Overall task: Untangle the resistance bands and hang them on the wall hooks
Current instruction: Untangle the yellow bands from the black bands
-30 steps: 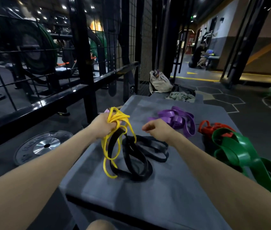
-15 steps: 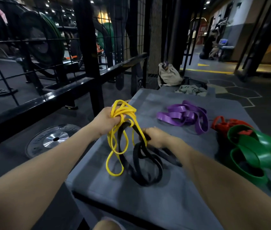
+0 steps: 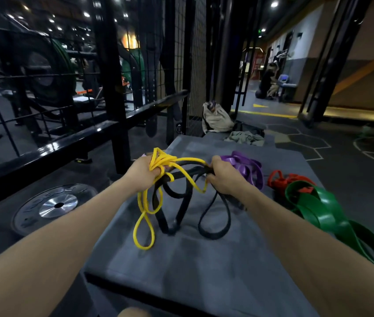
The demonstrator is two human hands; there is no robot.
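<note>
At frame centre, above the grey mat [image 3: 204, 259], the left hand [image 3: 143, 175] clenches a bunched knot of the yellow band [image 3: 142, 216]. The right hand [image 3: 223, 177] curls its fingers around the black band [image 3: 215, 216] and one yellow strand, apparently drawing the two apart to expose their crossings. The yellow band is thin and cord-like; the black is flat and wider. Both hang in interlaced loops reaching the mat. No hooks are discernible.

Grey padded table [image 3: 204, 266], bearing purple band [image 3: 247, 167], red band [image 3: 282, 181], green band [image 3: 332, 216], black band loops [image 3: 215, 229] touching down.
</note>
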